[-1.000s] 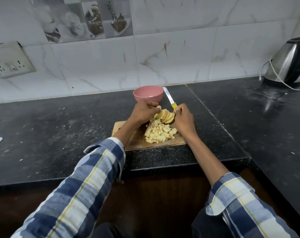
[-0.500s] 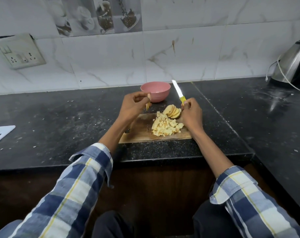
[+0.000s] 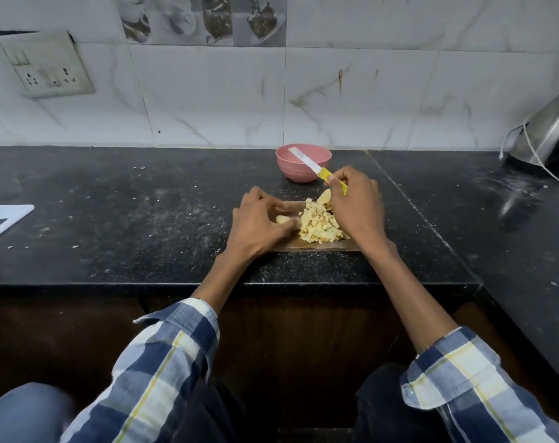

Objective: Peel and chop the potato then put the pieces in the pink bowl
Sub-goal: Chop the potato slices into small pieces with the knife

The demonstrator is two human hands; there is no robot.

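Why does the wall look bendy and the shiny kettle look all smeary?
Head view: the wide-angle lens curves the tile lines and the counter edge toward the corners; the kettle at the right edge looks stretched and soft, with bright glare on its metal; the potato pieces in the middle look sharper.

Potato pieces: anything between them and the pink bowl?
Nothing on the counter blocks it. The pieces lie on the board, the bowl just behind. Only the knife, held in the right hand, has its blade across the bowl's mouth.
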